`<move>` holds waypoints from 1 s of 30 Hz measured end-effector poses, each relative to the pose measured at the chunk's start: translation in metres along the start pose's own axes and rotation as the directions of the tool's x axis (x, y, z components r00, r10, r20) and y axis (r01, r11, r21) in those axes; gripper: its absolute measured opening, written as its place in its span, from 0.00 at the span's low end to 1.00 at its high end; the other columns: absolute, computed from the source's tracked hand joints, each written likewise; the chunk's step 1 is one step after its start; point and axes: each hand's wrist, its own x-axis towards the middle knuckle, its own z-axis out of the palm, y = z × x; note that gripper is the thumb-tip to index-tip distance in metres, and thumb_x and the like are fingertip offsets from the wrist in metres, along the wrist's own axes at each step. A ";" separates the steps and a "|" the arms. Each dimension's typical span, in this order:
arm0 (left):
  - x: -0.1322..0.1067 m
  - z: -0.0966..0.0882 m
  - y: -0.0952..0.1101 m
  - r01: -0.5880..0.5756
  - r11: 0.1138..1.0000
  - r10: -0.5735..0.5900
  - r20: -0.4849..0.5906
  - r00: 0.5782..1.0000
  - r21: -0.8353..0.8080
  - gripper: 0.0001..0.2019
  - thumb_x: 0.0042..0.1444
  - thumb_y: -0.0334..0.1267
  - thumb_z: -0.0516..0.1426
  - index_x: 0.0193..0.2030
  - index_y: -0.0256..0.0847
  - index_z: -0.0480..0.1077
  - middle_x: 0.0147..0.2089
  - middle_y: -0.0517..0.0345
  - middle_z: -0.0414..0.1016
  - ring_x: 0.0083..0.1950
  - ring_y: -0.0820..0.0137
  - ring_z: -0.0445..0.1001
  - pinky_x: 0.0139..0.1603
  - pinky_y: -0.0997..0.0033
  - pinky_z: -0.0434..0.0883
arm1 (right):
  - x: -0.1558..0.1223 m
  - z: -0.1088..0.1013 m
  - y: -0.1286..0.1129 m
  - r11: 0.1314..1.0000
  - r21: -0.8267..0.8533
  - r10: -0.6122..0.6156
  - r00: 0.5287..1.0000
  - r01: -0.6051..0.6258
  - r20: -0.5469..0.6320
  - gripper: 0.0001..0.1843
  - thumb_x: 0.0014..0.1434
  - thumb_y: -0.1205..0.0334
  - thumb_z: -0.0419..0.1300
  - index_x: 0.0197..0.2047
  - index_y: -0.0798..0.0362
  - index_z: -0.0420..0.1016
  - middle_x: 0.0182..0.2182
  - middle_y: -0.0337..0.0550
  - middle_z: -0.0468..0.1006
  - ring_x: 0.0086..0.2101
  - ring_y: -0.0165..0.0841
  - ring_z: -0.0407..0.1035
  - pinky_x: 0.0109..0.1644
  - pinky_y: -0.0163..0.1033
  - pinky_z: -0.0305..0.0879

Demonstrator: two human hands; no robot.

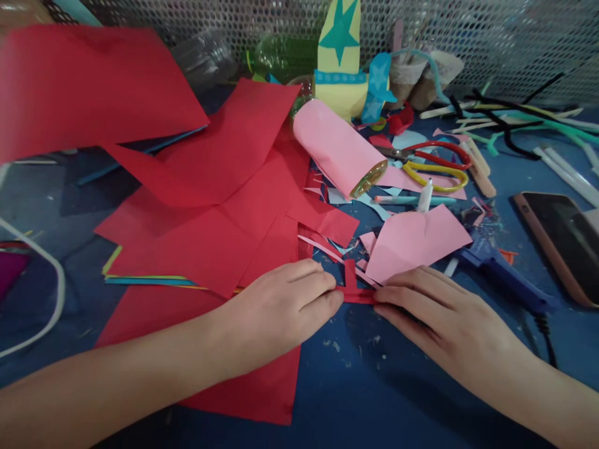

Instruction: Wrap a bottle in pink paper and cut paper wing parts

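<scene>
Between my two hands, on the blue table (327, 386), lies a narrow red paper strip (358, 295), with a short red piece standing up from its far side. My left hand (290, 305) has its fingers closed on the strip's left end. At the right end, my right hand (435, 312) pinches the strip with its fingers together. Both thumbs are mostly hidden. A pink paper piece (416, 240) lies just beyond my right hand. Large red paper sheets (201, 243) are piled under and beyond my left forearm.
Scissors (437, 165) with red and yellow handles lie among scraps, near a pink paper-wrapped bottle (339, 146). A blue glue gun (508, 271) and a phone (559, 243) are at the right. A yellow paper craft (341, 68) stands before the perforated metal screen (505, 43).
</scene>
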 end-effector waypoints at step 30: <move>0.002 -0.001 0.001 0.036 0.999 -0.036 -0.003 0.999 0.006 0.18 0.66 0.24 0.42 0.41 0.30 0.74 0.36 0.51 0.75 0.37 0.68 0.71 0.42 0.69 0.73 | 0.007 -0.001 -0.006 0.995 -0.104 0.003 0.999 -0.008 -0.048 0.16 0.70 0.68 0.46 0.39 0.57 0.74 0.32 0.44 0.80 0.33 0.33 0.74 0.42 0.37 0.73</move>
